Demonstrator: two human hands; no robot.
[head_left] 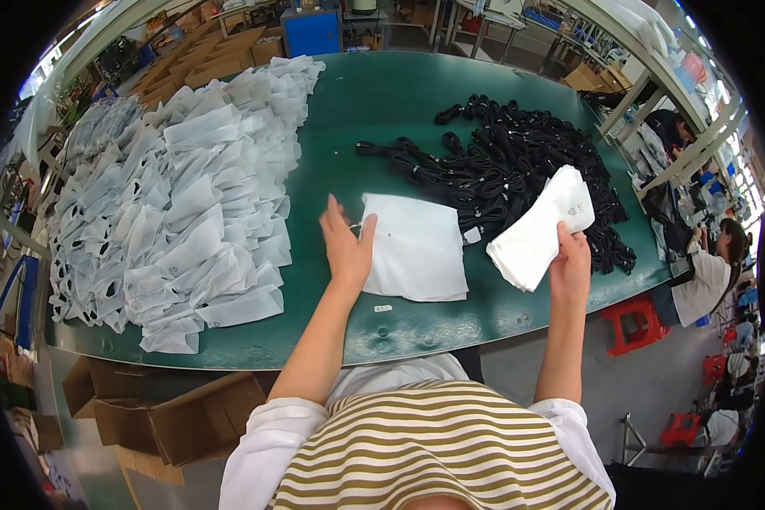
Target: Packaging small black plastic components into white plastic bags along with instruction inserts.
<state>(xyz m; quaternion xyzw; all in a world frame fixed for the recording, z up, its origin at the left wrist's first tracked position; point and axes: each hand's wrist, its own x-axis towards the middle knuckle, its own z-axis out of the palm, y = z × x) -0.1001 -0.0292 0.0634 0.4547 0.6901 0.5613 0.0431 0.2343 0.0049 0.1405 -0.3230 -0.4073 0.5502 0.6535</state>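
Note:
On the green table, a flat stack of white plastic bags [418, 255] lies in front of me. My left hand [347, 248] is at the left edge of that stack, its fingers apart and its thumb close to the edge. A tiny white piece shows by its fingers, too small to make out. My right hand [569, 259] pinches a fanned bunch of white bags [531, 236], held up off the table to the right. Behind it spreads a heap of bundled black cables [493, 157]. One white cable plug [472, 235] sits beside the flat stack's right edge.
Many filled translucent bags [204, 187] cover the left side of the green table [357, 98]. A small white label piece [383, 308] lies near the front edge. Open cardboard boxes [178, 416] stand below at left. A red stool [636, 325] and a seated person [705, 276] are at right.

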